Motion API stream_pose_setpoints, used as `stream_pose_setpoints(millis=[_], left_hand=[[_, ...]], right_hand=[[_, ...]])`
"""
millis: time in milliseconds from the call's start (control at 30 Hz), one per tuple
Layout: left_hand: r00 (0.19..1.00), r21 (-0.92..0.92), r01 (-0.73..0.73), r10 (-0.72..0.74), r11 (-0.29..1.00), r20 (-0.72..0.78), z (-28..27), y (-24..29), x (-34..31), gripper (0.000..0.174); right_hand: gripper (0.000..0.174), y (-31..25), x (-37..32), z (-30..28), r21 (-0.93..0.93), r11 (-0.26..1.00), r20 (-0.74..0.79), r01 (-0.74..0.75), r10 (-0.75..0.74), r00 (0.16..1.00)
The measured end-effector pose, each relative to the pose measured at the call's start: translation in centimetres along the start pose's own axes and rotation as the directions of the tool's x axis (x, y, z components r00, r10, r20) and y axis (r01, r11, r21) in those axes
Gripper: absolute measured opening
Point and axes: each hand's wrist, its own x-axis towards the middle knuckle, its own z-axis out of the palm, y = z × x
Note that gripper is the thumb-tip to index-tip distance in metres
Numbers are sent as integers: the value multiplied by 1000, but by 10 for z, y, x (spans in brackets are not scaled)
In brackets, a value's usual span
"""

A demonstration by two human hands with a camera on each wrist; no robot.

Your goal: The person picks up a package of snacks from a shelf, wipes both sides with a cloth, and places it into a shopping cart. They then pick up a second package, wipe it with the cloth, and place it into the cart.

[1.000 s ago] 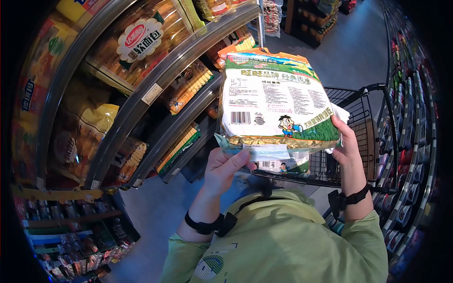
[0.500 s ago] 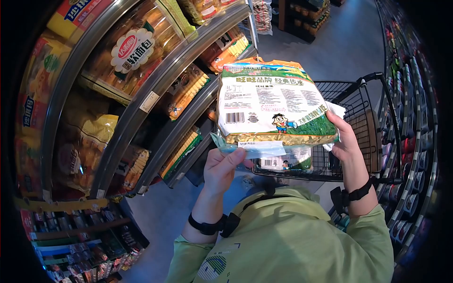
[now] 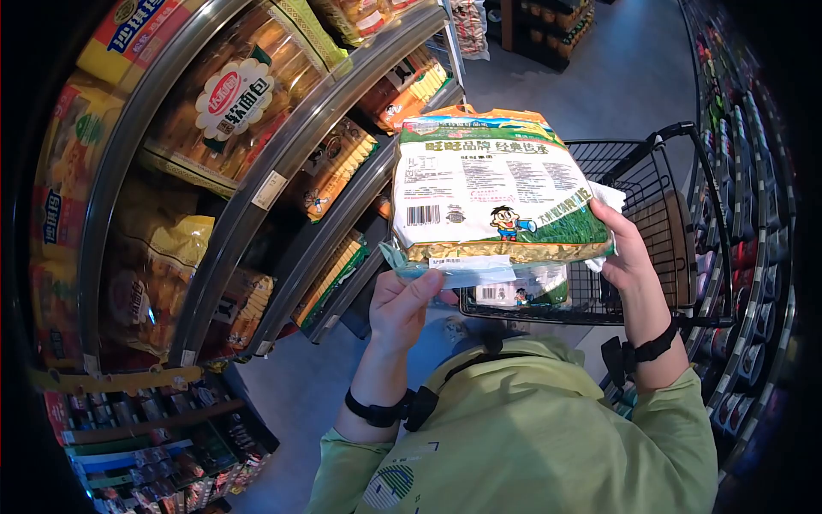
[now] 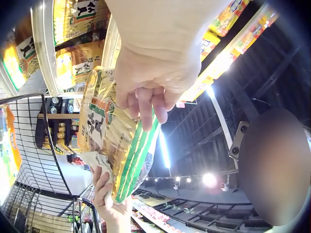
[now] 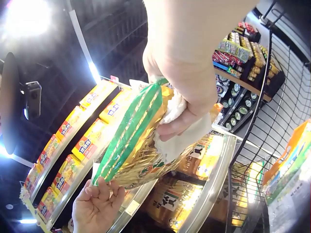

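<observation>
In the head view a large bag of rice crackers (image 3: 479, 184) is held up before the chest, its white printed back facing up. My left hand (image 3: 402, 304) pinches the clear sealed edge at its near left corner, thumb on top. My right hand (image 3: 627, 253) grips the right side, with a crumpled white tissue (image 5: 175, 128) between hand and bag. From the left wrist view, the bag's golden front and a green striped end (image 4: 138, 165) show. A similar bag (image 3: 522, 294) lies lower down, in the shopping cart (image 3: 659, 176).
Curved shelves (image 3: 257, 184) with packaged bread (image 3: 235, 103) and snack bags (image 3: 341, 167) rise close on the left. Another stocked shelf (image 3: 745, 274) runs along the right. Beyond the cart, the grey aisle floor (image 3: 616, 94) leads to a display stand (image 3: 556, 30).
The bag has come down slightly and its far edge tilts away more, while both hands keep their hold. The head view has shifted a little, so the shelves and cart appear displaced.
</observation>
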Motion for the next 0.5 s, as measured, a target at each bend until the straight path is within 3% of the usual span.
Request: stream_pose_setpoints(millis=[300, 500], left_hand=[[999, -2, 38, -38, 999, -29, 1, -5, 6, 22], [979, 87, 196, -191, 977, -67, 3, -31, 20, 26]], right_hand=[[48, 1, 2, -7, 9, 1000, -11, 1, -1, 1000], [45, -2, -3, -35, 2, 999, -109, 32, -31, 993]])
